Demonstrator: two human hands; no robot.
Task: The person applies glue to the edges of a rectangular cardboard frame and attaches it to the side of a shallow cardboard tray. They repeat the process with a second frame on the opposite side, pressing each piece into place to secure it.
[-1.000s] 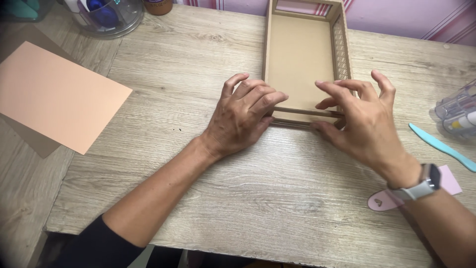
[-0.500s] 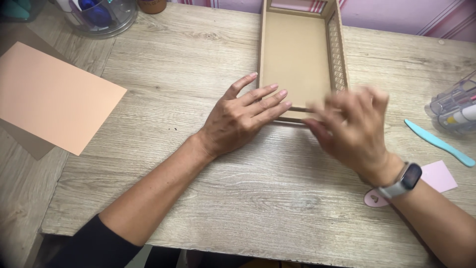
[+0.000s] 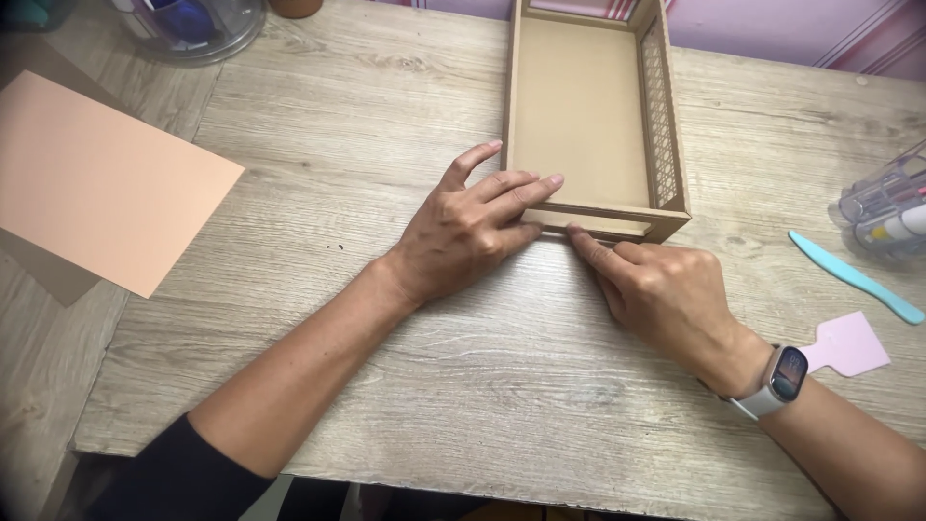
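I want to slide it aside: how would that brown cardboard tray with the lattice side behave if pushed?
The brown cardboard tray probably slides easily, looking light and flat-bottomed on the wooden table. Its lattice side seems thin and crushable. The left hand and right hand touch its near edge.

A small dark rectangular watch screen (image 3: 789,372) sits on the right wrist.
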